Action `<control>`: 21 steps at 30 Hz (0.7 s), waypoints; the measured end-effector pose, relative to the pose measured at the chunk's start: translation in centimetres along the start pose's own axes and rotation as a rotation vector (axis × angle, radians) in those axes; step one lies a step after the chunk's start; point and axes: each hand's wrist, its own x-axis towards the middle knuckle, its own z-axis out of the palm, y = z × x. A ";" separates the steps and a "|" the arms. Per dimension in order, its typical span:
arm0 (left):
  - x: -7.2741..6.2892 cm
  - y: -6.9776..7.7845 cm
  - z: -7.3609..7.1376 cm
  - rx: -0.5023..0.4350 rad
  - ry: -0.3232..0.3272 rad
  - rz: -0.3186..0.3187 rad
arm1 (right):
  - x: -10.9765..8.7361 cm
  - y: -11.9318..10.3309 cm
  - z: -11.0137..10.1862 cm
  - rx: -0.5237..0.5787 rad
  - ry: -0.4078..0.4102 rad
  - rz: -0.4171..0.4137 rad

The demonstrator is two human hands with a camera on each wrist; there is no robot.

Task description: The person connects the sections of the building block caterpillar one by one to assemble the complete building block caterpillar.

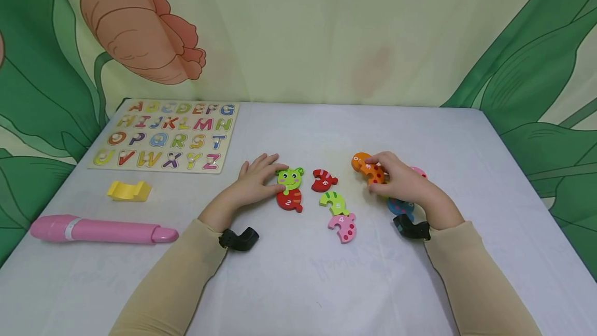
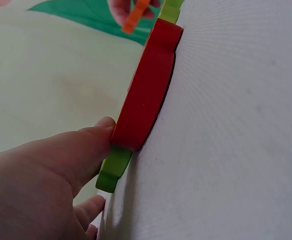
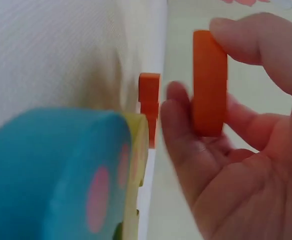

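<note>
My left hand (image 1: pixel 256 180) rests on the table with its fingers spread. Its thumb touches a green smiling head puzzle piece (image 1: pixel 290 178) joined to a red piece numbered 2 (image 1: pixel 289 200); the red piece's edge (image 2: pixel 148 90) shows in the left wrist view. My right hand (image 1: pixel 398 180) pinches an orange spotted puzzle piece (image 3: pixel 209 82) between thumb and fingers, raised off the table. Another orange piece marked 0 (image 1: pixel 360 161) lies just beyond it. Under and beside the right hand are a blue piece (image 1: pixel 400 207) and a pink piece (image 1: pixel 419 171), partly hidden.
Between the hands lie a red piece (image 1: pixel 324 180), a green piece numbered 5 (image 1: pixel 333 203) and a pink piece numbered 4 (image 1: pixel 344 227). Leftward are an alphabet board (image 1: pixel 154 169), a yellow block (image 1: pixel 129 191) and a large pink crayon-shaped object (image 1: pixel 112 231).
</note>
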 end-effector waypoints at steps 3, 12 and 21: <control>-0.1 0.1 0.0 -0.007 0.002 -0.001 | 0.0 -0.2 -0.2 0.051 0.005 0.004; -0.1 -0.1 0.1 -0.007 0.005 0.005 | 0.0 -0.4 -0.2 0.090 0.004 -0.106; -0.1 0.0 0.0 -0.006 0.005 0.000 | -0.1 -0.8 -0.1 0.113 -0.010 -0.123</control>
